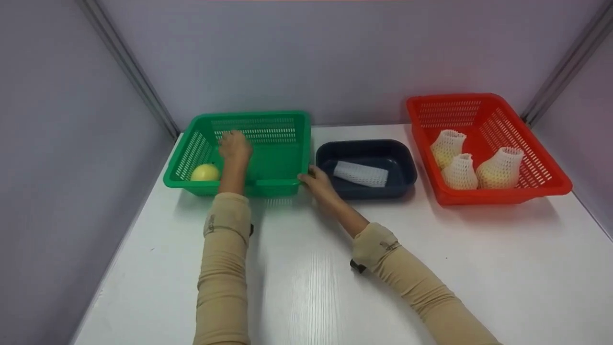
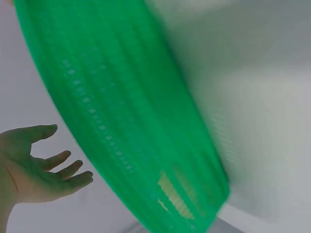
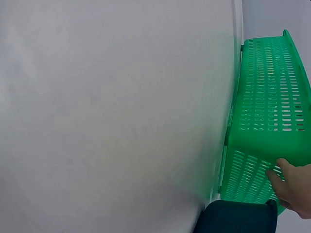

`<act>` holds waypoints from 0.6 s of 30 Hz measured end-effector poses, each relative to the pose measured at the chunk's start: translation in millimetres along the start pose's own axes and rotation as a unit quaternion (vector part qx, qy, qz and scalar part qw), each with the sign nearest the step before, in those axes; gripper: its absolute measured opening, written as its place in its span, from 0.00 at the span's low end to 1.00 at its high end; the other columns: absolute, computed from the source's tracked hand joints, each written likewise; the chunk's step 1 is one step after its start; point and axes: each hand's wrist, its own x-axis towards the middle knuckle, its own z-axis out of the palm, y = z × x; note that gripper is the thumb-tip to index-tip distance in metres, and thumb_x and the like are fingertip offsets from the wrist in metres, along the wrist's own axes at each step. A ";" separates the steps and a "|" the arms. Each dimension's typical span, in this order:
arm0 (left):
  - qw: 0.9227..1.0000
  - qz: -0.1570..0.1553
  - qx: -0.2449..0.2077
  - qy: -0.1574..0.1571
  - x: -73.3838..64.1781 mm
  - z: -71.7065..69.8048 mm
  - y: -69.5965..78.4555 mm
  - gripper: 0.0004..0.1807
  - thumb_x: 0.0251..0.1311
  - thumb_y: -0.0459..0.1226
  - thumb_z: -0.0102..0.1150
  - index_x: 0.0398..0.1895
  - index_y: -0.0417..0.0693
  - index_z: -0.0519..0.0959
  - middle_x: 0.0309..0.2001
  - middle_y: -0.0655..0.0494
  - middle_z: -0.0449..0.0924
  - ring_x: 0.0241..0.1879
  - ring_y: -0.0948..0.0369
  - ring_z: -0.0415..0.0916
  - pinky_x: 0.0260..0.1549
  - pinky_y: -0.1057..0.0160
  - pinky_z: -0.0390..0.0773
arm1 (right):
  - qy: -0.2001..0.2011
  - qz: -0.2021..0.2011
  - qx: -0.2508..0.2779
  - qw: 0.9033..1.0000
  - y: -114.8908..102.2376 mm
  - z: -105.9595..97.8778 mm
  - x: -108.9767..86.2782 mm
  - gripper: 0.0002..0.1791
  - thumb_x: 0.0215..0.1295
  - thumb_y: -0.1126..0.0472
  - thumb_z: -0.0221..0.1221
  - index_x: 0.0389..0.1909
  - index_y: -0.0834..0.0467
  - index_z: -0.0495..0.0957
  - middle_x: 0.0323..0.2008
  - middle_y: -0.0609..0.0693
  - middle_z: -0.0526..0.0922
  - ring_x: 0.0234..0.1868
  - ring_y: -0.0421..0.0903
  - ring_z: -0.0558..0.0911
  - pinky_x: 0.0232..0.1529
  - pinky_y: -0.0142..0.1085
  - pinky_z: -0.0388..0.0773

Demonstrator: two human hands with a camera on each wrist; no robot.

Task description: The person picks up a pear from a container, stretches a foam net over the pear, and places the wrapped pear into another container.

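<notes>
My left hand (image 1: 235, 146) is over the inside of the green basket (image 1: 280, 186), holding nothing. In the left wrist view its fingers (image 2: 70, 170) are spread apart beyond the basket's rim. A round yellow fruit (image 1: 205, 172) with a short stem lies in the basket's front left corner. My right hand (image 1: 322, 184) grips the basket's front right corner, thumb and fingers on either side of it. In the right wrist view, fingertips of the right hand (image 3: 295, 188) rest against the outer wall.
Right of the green basket stands a dark blue basin (image 1: 366, 192) with a white foam net sleeve (image 1: 361, 174) in it. Farther right, a red basket (image 1: 498, 196) holds three yellow fruits in foam nets (image 1: 500, 168). Walls (image 1: 354, 57) enclose the white table (image 1: 297, 268) at the back and sides.
</notes>
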 end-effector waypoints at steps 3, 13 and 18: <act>0.999 -0.003 0.048 0.003 3.9 3.4 -24.3 0.25 0.68 0.33 0.38 0.64 0.25 0.53 0.60 0.27 0.54 0.59 0.38 0.54 0.54 0.44 0.61 | 0.004 0.004 0.002 1.000 0.0 -1.4 -0.1 0.25 0.67 0.68 0.49 0.62 0.71 0.57 0.59 0.66 0.64 0.57 0.50 0.68 0.56 0.37 0.66; 0.995 -0.044 0.085 -0.037 -3.0 7.3 -80.7 0.31 0.65 0.40 0.47 0.62 0.24 0.53 0.60 0.24 0.51 0.60 0.34 0.49 0.54 0.40 0.58 | -0.001 0.003 0.011 1.000 1.8 -1.1 1.4 0.26 0.67 0.68 0.49 0.63 0.71 0.56 0.60 0.66 0.63 0.57 0.51 0.68 0.55 0.37 0.66; 0.995 -0.056 0.036 -0.069 -6.7 6.1 -93.4 0.33 0.62 0.41 0.52 0.60 0.24 0.56 0.57 0.25 0.55 0.59 0.35 0.52 0.52 0.40 0.61 | 0.000 0.008 0.006 1.000 2.6 0.1 1.7 0.26 0.67 0.68 0.49 0.63 0.71 0.56 0.60 0.66 0.63 0.58 0.52 0.68 0.55 0.37 0.66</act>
